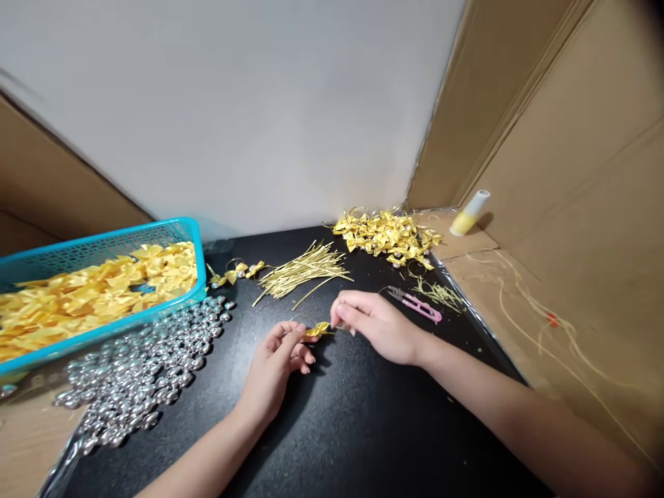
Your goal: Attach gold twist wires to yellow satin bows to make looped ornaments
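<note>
Forearms [498, 401] at bottom; centre, left hand [276, 361] pinches yellow bow [319, 329]; right hand [382, 325] pinched closed, contents unclear; likely fastening; next move needs steadiness.

bows [104, 290] are lying in the basket [199, 259], left | beads [150, 363] are lying before it | ties [306, 271] are lying on the desk [363, 429], centre | bow pile [384, 235] is sitting behind, right | scissors [422, 307] are resting before the pile

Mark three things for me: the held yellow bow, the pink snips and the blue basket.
Held yellow bow [319, 329]: head view, on its ribbon.
Pink snips [420, 307]: head view, on the handle.
Blue basket [200, 261]: head view, on the rim's right end.
</note>
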`<action>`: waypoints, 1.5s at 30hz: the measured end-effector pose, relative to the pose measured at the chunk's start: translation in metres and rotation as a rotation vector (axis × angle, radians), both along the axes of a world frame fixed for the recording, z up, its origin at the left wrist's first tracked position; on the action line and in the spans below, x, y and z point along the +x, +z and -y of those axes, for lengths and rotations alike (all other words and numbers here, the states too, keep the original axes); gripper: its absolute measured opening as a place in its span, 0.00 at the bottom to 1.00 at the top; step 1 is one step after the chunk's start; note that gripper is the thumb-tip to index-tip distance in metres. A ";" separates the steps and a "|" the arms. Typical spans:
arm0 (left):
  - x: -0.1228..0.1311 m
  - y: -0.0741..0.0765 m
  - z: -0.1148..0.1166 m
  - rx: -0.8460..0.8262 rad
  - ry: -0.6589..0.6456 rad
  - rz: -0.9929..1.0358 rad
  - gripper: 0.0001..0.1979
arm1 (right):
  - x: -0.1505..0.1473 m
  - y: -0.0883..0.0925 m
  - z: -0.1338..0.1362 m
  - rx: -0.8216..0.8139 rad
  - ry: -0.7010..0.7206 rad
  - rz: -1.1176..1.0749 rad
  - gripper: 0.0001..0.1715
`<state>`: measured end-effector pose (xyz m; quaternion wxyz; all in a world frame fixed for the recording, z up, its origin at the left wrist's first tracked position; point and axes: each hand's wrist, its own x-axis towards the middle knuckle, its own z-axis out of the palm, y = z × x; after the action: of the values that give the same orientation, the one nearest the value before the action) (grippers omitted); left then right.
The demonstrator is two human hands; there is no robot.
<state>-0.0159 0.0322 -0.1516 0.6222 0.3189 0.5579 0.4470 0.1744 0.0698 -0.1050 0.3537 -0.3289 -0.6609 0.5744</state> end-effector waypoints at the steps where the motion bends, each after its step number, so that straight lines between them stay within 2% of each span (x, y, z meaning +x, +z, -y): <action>1: -0.001 0.000 0.000 0.000 0.019 0.014 0.21 | -0.001 0.000 0.001 0.018 0.006 0.017 0.14; 3: -0.002 -0.001 0.002 0.061 0.074 -0.012 0.22 | -0.003 -0.001 0.001 0.040 -0.003 0.021 0.13; 6: -0.003 0.001 0.006 0.324 0.104 -0.234 0.16 | -0.008 0.000 -0.003 0.069 -0.041 0.023 0.09; 8: -0.003 0.005 0.006 0.472 -0.024 -0.409 0.13 | -0.013 0.003 -0.009 0.094 -0.048 0.045 0.08; 10: -0.001 0.008 0.002 0.529 -0.165 -0.489 0.12 | -0.018 0.007 -0.016 0.118 -0.040 0.063 0.07; 12: -0.001 0.011 -0.008 0.545 -0.275 -0.495 0.10 | -0.022 0.009 -0.024 0.129 -0.044 0.058 0.07; 14: -0.003 0.012 -0.019 0.517 -0.370 -0.430 0.15 | -0.025 0.009 -0.033 0.136 -0.086 0.020 0.07; 16: -0.006 0.015 -0.030 0.426 -0.340 -0.295 0.21 | -0.025 0.007 -0.041 0.134 -0.154 -0.049 0.06; 20: -0.006 0.030 -0.044 0.286 -0.109 0.030 0.24 | -0.021 0.005 -0.050 0.175 -0.268 -0.124 0.06; 24: 0.005 0.046 -0.051 0.280 0.051 0.236 0.22 | -0.016 0.011 -0.044 0.402 -0.290 -0.052 0.07; 27: 0.014 0.048 -0.050 0.253 0.125 0.214 0.22 | -0.014 0.014 -0.036 0.613 -0.302 -0.037 0.08; 30: 0.018 0.047 -0.043 0.293 0.030 0.007 0.18 | -0.015 0.012 -0.033 0.706 -0.327 -0.034 0.07; 33: 0.016 0.047 -0.037 0.375 -0.099 -0.119 0.14 | -0.019 0.006 -0.033 0.659 -0.319 -0.019 0.05; 36: 0.011 0.046 -0.035 0.364 -0.166 -0.143 0.11 | -0.023 0.000 -0.034 0.543 -0.327 -0.006 0.04; 38: 0.009 0.044 -0.036 0.346 -0.159 -0.142 0.12 | -0.024 -0.004 -0.036 0.419 -0.329 -0.001 0.03; 41: 0.007 0.039 -0.038 0.365 -0.075 -0.096 0.14 | -0.022 -0.007 -0.040 0.237 -0.274 0.012 0.08; 45: 0.006 0.033 -0.040 0.397 -0.070 0.005 0.15 | -0.019 -0.009 -0.044 0.201 -0.106 0.035 0.07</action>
<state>-0.0101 0.0723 -0.1190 0.5636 0.4534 0.4461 0.5271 0.1551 0.1135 -0.1136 0.4031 -0.3362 -0.7029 0.4800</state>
